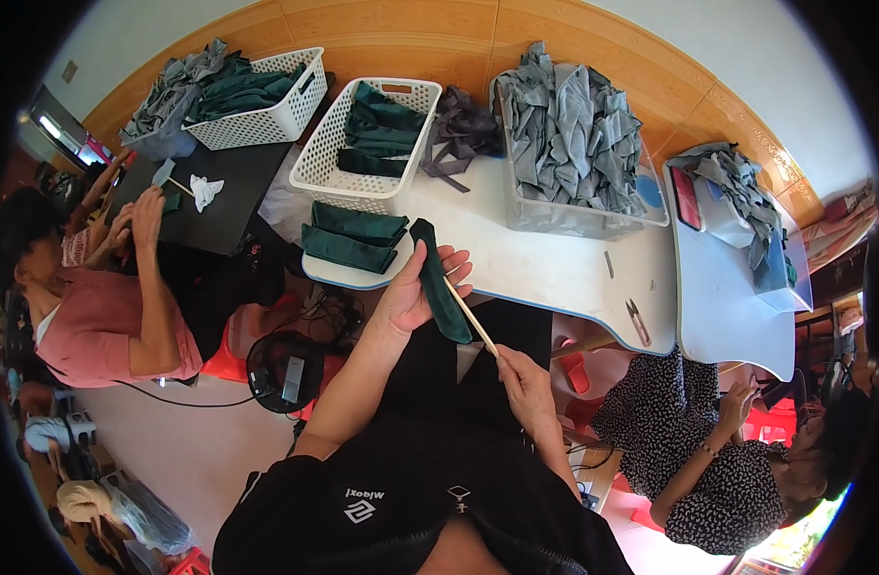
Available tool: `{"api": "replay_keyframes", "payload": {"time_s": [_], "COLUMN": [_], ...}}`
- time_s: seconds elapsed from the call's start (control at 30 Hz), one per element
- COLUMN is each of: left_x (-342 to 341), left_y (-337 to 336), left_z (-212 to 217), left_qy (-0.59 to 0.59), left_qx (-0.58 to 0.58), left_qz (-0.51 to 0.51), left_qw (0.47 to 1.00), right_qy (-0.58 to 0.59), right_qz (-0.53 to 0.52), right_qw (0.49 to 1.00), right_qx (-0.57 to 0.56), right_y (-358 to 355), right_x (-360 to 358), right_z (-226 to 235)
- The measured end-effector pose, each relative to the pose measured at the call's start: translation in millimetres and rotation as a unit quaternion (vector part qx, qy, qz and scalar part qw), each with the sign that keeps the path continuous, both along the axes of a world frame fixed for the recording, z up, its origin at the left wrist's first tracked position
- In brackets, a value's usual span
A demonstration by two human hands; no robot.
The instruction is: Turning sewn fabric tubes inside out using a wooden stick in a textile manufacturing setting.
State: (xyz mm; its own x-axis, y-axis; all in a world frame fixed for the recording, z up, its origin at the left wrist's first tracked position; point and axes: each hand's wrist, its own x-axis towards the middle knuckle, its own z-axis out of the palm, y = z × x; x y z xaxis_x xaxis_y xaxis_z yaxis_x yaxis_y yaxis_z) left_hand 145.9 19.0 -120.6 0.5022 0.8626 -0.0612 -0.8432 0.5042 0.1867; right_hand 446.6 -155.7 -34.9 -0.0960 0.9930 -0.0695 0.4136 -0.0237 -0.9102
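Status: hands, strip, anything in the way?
Left hand: holding dark green fabric strip. Right hand: gripping wooden stick, other end at the strip. Snips at right, out of the way.

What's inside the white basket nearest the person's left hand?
The white basket holds several dark green fabric pieces; anything beneath them is covered and cannot be seen.

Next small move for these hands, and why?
Probably a gentle push of the pale stick toward the green strip with the right hand. That hand grips the stick's lower end, its upper part lies at the strip's edge, and the left hand steadies the strip. I can't tell whether the tip is inside, so go lightly.
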Motion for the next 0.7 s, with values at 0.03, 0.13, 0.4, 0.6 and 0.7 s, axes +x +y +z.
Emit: {"api": "replay_keyframes", "payload": {"time_s": [0.03,0.13,0.4,0.6,0.7], "left_x": [0.8,-0.9,-0.3,-5.7,-9.2], "left_y": [0.7,3.5,-2.9,-11.0,-20.8], "left_z": [-0.6,0.9,30.3,20.4,8.7], "left_qy": [-0.001,0.028,0.246,0.318,0.361], "left_qx": [-0.001,-0.001,0.087,0.103,0.15], "left_qz": [-0.001,0.009,0.004,-0.011,-0.109], "left_qw": [1.0,1.0,0.965,0.942,0.914], "right_qy": [-0.008,-0.024,-0.044,-0.015,0.025], "right_qz": [0.002,0.013,-0.009,-0.052,-0.052], "right_qw": [1.0,1.0,0.999,0.997,0.998], "right_qx": [-0.008,-0.009,-0.022,-0.058,-0.023], "right_y": [0.4,2.4,9.8,23.5,33.1], "right_x": [-0.5,-4.4,-27.5,-54.2,-67.4], "right_z": [-1.3,-2.7,-15.7,-30.7,-40.1]}}
